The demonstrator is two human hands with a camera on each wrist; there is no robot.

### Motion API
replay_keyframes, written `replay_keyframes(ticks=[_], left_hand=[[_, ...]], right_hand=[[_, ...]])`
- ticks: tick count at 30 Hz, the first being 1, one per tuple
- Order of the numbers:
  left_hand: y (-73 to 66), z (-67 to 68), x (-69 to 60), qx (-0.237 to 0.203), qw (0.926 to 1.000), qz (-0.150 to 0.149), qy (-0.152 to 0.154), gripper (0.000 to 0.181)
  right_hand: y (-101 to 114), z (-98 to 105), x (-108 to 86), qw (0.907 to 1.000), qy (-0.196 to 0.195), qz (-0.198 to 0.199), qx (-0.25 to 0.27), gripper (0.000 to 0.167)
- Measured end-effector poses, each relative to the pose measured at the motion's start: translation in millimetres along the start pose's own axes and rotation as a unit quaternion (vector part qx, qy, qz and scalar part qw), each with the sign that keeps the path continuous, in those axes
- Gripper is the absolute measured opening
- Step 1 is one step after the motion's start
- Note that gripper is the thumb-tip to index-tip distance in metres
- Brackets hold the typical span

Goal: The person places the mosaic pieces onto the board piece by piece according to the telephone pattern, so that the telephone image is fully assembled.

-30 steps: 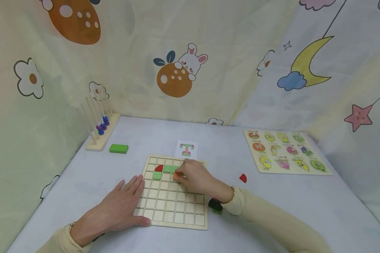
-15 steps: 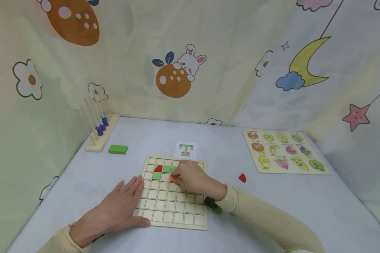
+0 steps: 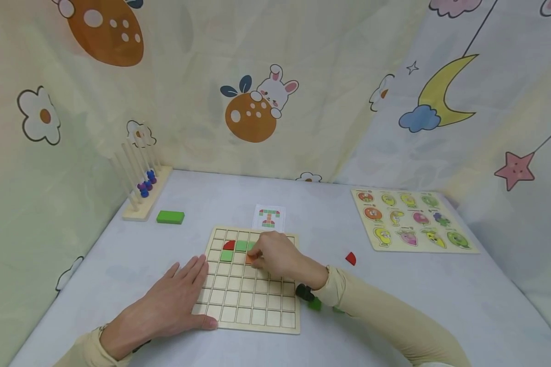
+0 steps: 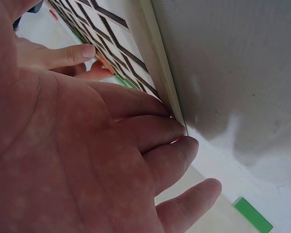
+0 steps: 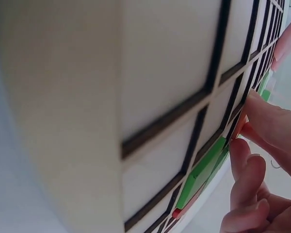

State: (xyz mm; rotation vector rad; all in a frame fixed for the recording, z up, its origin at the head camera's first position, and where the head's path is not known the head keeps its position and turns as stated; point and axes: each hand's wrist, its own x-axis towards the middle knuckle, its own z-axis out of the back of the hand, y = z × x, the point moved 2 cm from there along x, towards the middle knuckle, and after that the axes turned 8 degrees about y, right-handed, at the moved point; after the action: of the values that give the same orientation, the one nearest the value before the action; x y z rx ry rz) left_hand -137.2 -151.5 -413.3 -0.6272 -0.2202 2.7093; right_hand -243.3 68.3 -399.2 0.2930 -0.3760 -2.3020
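Observation:
A wooden grid board [image 3: 243, 298] lies in front of me. My left hand [image 3: 167, 300] rests along its left edge, fingers straight, thumb at the near-left corner. My right hand [image 3: 280, 257] pinches an orange square tile [image 3: 249, 259] low over the upper middle of the grid. In the right wrist view, thumb and fingertip close on the orange tile [image 5: 240, 122] at the grid surface. A red quarter-circle tile [image 3: 229, 245], a green tile [image 3: 241, 245] and a lower green tile [image 3: 227, 256] lie on the grid. Right-hand fingers hide cells beyond.
A pattern card [image 3: 269, 217] lies behind the board. To the right are a loose red quarter-circle [image 3: 351, 258], a fruit puzzle board [image 3: 418, 221], and green pieces [image 3: 315, 304] near the sleeve. At left stand a peg rack [image 3: 148, 196] and a green block [image 3: 170, 217].
My right hand has shifted slightly left with the orange tile, then stayed nearly still. Another green piece now shows beside the right sleeve. The left hand keeps its place.

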Motion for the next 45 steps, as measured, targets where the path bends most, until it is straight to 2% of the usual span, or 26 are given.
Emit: replay_keyframes(ticks=[11,14,22,27,30,36,45], left_hand=[[-0.7,0.0,-0.1,0.001,1.0000,0.004,-0.002,0.128],[-0.5,0.0,-0.1,0.002,1.0000,0.004,-0.004,0.127],[-0.9,-1.2,-1.0,-0.005,1.0000,0.000,-0.007,0.127],[-0.5,-0.9,-0.8,-0.008,1.0000,0.002,-0.003,0.127],[0.0,-0.7,-0.9,-0.006,1.0000,0.002,-0.003,0.127],[0.1,0.3,-1.3,-0.005,1.0000,0.001,-0.003,0.128],[-0.9,-0.2,-0.7,-0.004,1.0000,0.006,-0.005,0.128]], right_hand=[[1.0,2.9,-8.1,0.9999,-0.004,0.015,-0.004,0.026],[-0.6,9.3,-16.7,0.9999,-0.011,0.003,-0.003,0.025],[-27.3,17.5,-60.2,0.9953,-0.017,-0.092,0.022,0.030],[-50.6,14.5,-93.9,0.9831,-0.030,-0.177,0.036,0.029],[-61.1,11.8,-110.4,0.9772,-0.036,-0.206,0.040,0.026],[-69.6,8.7,-129.0,0.9808,-0.040,-0.188,0.033,0.022],[-64.2,3.8,-130.4,0.9800,-0.038,-0.192,0.039,0.028]])
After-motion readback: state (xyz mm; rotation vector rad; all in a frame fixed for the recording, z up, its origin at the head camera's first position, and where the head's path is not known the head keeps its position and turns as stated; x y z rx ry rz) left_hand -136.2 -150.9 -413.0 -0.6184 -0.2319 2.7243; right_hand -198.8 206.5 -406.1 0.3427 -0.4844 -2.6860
